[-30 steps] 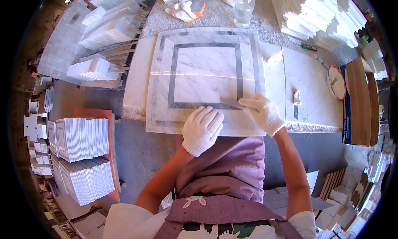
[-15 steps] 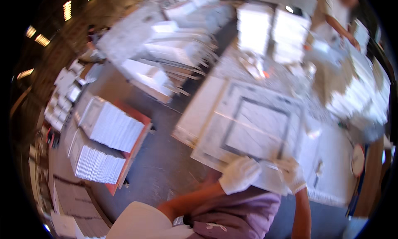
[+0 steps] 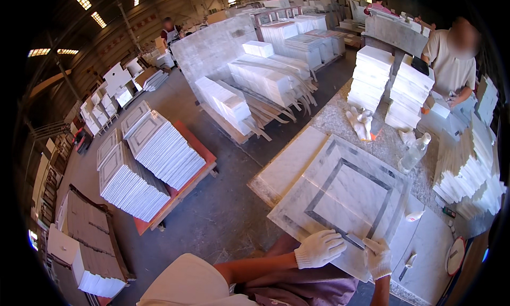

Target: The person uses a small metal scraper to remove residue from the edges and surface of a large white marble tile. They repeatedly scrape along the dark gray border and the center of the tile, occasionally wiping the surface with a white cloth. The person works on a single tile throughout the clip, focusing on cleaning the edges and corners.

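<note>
A marble panel (image 3: 345, 192) with a dark grey inlaid frame lies on the worktable in front of me. My left hand (image 3: 320, 248), in a white knit glove, rests on its near edge with fingers stretched out flat. My right hand (image 3: 377, 258), gloved the same way, is closed on a scraper whose flat blade (image 3: 355, 241) points left over the panel's near border. The scraper's handle is hidden in the glove. Right of that hand, a putty knife (image 3: 408, 263) lies on a pale slab. A clear plastic bottle (image 3: 414, 153) stands beyond the panel's far right corner.
White gloves (image 3: 360, 123) lie near tall stacks of white tiles (image 3: 370, 75). A person (image 3: 451, 61) works at the far right behind stacked slabs (image 3: 467, 157). Left of the table, a red-topped pallet (image 3: 186, 146) carries framed panels; wooden pallets with marble pieces (image 3: 228, 104) stand beyond the aisle.
My view has swung and steadied, so the scene sits lower and the earlier blur is gone. My left hand's fingers now lie flatter on the panel; the right still holds the scraper.
</note>
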Tool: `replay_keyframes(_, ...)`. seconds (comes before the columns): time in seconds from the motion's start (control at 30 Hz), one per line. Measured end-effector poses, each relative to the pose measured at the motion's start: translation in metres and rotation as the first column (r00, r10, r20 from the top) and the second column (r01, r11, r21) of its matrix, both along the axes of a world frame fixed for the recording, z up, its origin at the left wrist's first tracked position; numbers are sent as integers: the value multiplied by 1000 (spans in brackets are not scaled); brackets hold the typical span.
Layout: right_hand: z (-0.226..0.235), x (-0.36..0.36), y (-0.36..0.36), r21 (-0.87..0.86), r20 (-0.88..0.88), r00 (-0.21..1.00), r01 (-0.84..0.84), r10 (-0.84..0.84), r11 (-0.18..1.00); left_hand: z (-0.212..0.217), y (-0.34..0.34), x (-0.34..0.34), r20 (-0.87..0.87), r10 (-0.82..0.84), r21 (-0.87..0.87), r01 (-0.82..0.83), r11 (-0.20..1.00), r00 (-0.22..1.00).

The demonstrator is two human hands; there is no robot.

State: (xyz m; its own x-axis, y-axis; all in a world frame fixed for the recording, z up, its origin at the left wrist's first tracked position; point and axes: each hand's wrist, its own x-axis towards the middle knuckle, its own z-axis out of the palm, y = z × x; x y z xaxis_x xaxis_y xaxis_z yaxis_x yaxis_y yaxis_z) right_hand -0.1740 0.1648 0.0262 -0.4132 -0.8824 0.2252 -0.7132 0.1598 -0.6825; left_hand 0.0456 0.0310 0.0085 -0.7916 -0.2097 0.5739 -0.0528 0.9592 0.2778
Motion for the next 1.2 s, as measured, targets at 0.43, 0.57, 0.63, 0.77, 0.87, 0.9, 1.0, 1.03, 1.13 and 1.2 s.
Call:
replay_keyframes(0.43,11,7,2,34,30,999,17,-18,999,-3,0,1,-4,10,-10,-10,1000,1000)
replay_keyframes(0.57,0,0,9,28,4,999,-32,32,999,-2,-1,-1,46,-4,-3,4,1000,999)
replay_keyframes(0.63,-2,-2,10,12,-33,999,-35,36,999,-5,0,-4,17,9,-25,-9,1000,1000)
replay_keyframes(0.77,0,6,3,-14,25,999,36,-36,999,-1,0,2,1,25,-20,-24,999,1000)
replay_keyframes(0.87,-2,9,5,44,64,997,30,-32,999,0,1,4,-8,15,-12,-15,1000,1000)
replay_keyframes(0.9,4,10,7,72,50,999,4,-8,997,1,0,5,-4,19,-11,-19,1000,1000)
replay_keyframes(1.0,2,5,9,46,-11,997,-72,73,996,8,0,5,6,8,15,-8,1000,1000)
replay_keyframes(1.03,-3,2,7,26,-35,995,-90,91,996,11,-3,4,41,2,4,-3,1000,999)
replay_keyframes(1.13,-6,-6,-1,24,-104,989,-106,108,994,11,-3,0,73,19,28,-21,999,997)
replay_keyframes(1.2,1,1,0,65,-97,987,-124,130,990,15,-3,1,-1,48,5,-48,999,999)
